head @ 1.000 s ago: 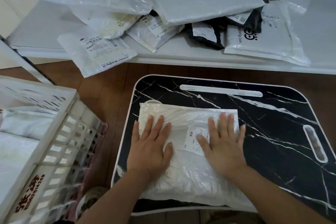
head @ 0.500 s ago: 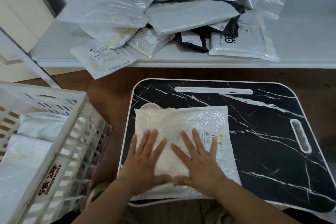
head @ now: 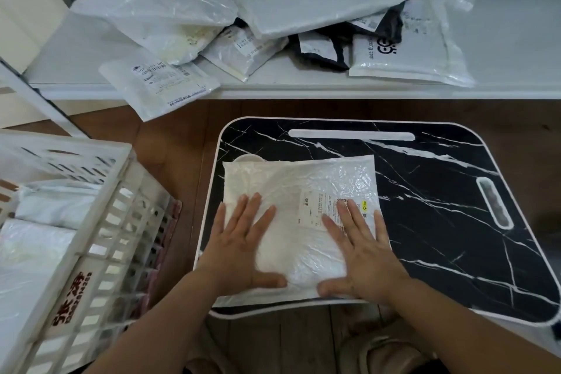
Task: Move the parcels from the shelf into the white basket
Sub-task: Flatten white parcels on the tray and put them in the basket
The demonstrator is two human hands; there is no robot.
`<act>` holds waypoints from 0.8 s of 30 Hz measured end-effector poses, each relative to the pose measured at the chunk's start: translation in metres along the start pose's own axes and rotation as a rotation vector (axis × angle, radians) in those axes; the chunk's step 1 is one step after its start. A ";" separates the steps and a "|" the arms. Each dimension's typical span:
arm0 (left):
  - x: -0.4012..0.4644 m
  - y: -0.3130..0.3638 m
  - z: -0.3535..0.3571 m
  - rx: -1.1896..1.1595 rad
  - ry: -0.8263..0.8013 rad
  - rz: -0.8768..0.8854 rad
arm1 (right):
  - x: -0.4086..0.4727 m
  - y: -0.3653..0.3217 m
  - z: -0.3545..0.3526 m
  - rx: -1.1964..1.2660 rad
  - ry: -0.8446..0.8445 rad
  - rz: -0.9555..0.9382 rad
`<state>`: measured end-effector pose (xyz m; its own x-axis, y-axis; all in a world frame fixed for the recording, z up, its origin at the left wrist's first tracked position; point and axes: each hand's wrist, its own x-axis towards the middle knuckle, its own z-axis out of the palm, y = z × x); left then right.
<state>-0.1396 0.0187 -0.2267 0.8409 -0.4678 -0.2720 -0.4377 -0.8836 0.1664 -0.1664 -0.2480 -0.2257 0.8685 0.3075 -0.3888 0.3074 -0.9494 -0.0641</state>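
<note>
A white parcel (head: 303, 209) lies flat on the black marbled tray (head: 440, 222) in the middle of the frame, its printed label (head: 321, 206) facing up toward the right side. Both hands are laid on it, palms down. The left hand (head: 239, 249) rests on the parcel's lower left part, fingers straight and fanned apart, thumb stretched out to the right along the near edge. The right hand (head: 361, 249) rests on the lower right part, fingers straight and spread, covering the label's right end, thumb pointing left toward the other thumb. Neither hand curls round anything; they just press flat.

At the lower left stands the white basket (head: 100, 240), just beside the tray, with pale parcels already lying inside it and red lettering on its slatted wall. Across the top of the frame runs the white shelf (head: 516, 48), carrying a loose heap of parcels (head: 273, 9) in white, grey and black wrappers. One labelled packet (head: 161, 85) at the heap's left hangs partly over the shelf's front edge. Brown wood floor (head: 170, 146) shows between shelf, basket and tray.
</note>
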 end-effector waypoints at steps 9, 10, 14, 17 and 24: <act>-0.001 -0.011 -0.008 0.087 -0.163 0.076 | -0.015 0.030 -0.009 0.081 -0.082 0.040; 0.000 -0.011 -0.008 0.091 -0.165 0.073 | -0.015 0.033 -0.008 0.079 -0.096 0.060; -0.003 -0.004 -0.010 0.060 -0.188 -0.001 | -0.014 0.027 -0.012 0.214 -0.092 0.083; -0.013 0.007 -0.019 -0.114 -0.143 -0.149 | -0.014 0.015 -0.025 0.505 0.170 0.304; -0.034 0.013 -0.032 -1.216 0.271 -0.913 | -0.002 0.000 -0.048 1.296 0.219 0.859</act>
<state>-0.1634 0.0238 -0.1855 0.7590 0.3404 -0.5551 0.6415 -0.2450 0.7269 -0.1497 -0.2460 -0.1807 0.6740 -0.4392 -0.5939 -0.7197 -0.2096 -0.6619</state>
